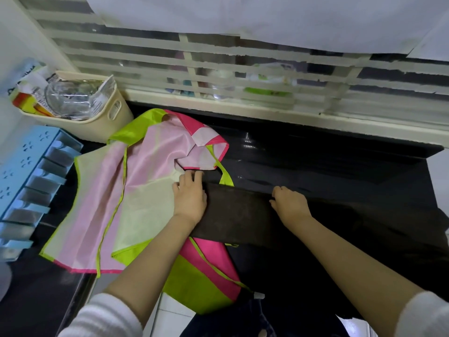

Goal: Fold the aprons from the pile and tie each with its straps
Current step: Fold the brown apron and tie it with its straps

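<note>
**Desk:** Which step are you on?

**Me:** Mid-fold on one apron, I'd say. Left of my left fingers (194, 177) lies the pile (145, 166), pink and green, loose and unfolded. My left hand (190, 199) lies flat, fingers straight and close together, on the left end of the dark apron (238, 215), touching the pile. That apron is a long folded band running under both hands and on past my right fingers (281, 190). My right hand (290, 205) has its fingers curled at the band's far edge. Whether they pinch it, I can't tell.

**Desk:** And next?

**Me:** Probably another fold, then finding its straps. I can't make them out, dark on dark.

**Desk:** Surroundings?

**Me:** Far left of my fingers are a blue rack (36, 166) and a cream basket (114, 117) of packets. Beyond my fingers there's the glossy black worktop (315, 161), then a slatted window (218, 69).
</note>
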Available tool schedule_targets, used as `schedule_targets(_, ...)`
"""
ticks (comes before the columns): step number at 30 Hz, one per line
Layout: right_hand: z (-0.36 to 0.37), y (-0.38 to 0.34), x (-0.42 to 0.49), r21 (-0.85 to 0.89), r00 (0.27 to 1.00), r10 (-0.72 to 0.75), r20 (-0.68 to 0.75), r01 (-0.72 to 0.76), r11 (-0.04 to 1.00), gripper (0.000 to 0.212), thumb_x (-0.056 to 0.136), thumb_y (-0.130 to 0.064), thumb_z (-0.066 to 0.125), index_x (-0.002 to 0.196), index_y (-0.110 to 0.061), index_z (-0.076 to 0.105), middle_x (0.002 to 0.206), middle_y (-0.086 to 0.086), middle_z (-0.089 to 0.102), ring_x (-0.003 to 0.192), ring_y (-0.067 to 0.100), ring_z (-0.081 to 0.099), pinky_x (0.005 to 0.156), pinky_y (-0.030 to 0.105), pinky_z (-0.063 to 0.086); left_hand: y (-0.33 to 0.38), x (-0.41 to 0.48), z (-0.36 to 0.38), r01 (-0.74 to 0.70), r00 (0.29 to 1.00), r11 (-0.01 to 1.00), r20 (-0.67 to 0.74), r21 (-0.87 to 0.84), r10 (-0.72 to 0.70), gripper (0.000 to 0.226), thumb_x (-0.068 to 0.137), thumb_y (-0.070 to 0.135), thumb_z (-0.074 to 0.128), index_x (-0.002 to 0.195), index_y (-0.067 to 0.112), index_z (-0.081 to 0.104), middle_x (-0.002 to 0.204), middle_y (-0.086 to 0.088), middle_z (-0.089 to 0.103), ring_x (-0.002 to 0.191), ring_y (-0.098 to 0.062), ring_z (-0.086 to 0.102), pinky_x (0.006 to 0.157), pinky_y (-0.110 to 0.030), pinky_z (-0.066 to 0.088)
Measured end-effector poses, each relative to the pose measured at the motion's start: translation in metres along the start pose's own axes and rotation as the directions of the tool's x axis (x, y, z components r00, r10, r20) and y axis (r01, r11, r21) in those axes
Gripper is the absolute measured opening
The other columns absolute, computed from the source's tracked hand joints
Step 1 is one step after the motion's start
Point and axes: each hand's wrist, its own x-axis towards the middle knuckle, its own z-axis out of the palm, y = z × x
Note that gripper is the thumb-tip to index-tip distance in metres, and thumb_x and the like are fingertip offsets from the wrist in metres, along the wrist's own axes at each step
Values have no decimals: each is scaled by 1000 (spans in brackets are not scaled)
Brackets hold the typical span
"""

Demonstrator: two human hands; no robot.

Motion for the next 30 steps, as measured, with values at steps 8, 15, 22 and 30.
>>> schedule_targets(8,2,2,-7,30,998,39,-52,-37,999,23,99,-30,45,106,-10,54,107,6,61,93,21,61,66,27,38,-17,-39,5,460,888,719,293,-521,-355,53,90,21,61,130,-2,36,132,-19,42,118,-35,48,96,-35,37)
schedule_targets(15,-3,2,-21,119,998,50,-49,-43,992,18,97,-19,48,110,-7,51,110,9,59,89,22,60,64,26,40,-19,-36,-9,417,901,772,331,-480,-281,24,88,28,62,107,14,66,104,-7,68,103,-26,60,77,-27,41)
schedule_targets(22,29,-45,-74,198,987,-152,41,141,970,61,95,-24,48,148,-18,18,158,3,2,141,28,24,111,44,30,-37,-35,-65,139,988,887,7,-441,-152,16,92,22,55,95,7,54,89,-13,64,88,-33,58,63,-32,33)
schedule_targets(30,27,-92,-52,118,897,-383,221,365,924,66,96,-40,44,151,-24,11,159,-3,4,146,30,1,114,54,14,-47,-42,-119,129,970,909,-140,-397,-199,18,90,25,58,92,9,49,81,-8,56,89,-32,58,64,-33,34)
